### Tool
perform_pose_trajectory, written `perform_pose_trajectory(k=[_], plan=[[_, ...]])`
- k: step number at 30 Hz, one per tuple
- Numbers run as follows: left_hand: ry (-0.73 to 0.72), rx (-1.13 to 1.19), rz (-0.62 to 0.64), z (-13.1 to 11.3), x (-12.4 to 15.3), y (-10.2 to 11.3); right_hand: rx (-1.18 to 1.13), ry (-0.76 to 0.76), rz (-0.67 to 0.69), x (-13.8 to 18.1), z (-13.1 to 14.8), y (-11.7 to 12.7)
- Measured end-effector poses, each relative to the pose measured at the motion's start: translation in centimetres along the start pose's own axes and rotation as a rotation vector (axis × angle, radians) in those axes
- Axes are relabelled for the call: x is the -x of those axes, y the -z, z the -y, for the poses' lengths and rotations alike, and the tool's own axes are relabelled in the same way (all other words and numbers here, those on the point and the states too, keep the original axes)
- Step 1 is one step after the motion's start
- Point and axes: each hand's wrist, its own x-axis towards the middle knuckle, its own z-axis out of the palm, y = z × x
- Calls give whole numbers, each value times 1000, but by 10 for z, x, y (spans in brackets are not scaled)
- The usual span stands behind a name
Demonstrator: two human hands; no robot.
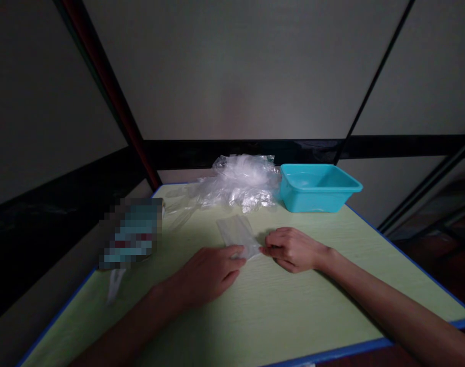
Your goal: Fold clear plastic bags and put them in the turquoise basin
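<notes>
A small clear plastic bag [235,230] lies flat on the table [263,311], its near end between my hands. My left hand [216,271] is closed at the bag's near left edge, with thumb and fingers on the film. At the near right corner, my right hand [288,248] pinches the plastic between thumb and curled fingers. Whether the bag's mouth is open cannot be made out.
Behind the bag sits a heap of loose clear plastic [247,178]. To its right stands a turquoise plastic basin [312,196]. A blurred-out package [135,232] rests at the table's left edge. Panels [236,71] rise behind the table.
</notes>
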Motion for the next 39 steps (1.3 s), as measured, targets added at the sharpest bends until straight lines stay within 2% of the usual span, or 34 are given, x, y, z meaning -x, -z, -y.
perform_pose_trajectory(k=[4,16,18,21,23,28,35,39], plan=[[-56,77,30,13,2,8,-7,1,-8,0,0,1],[10,254,84,21,8,25,3,5,-6,0,0,1],[16,226,32,20,5,21,4,5,1,0,0,1],[-12,195,-115,15,-3,10,7,5,12,0,0,0],[-71,214,-142,12,-8,2,4,6,12,0,0,0],[-90,233,-96,9,-12,-9,-4,0,0,1,0,-1],[-181,164,41,11,-11,-7,-12,-4,-2,0,0,-2],[-220,139,54,13,-11,-7,-9,-7,10,0,-1,-1]])
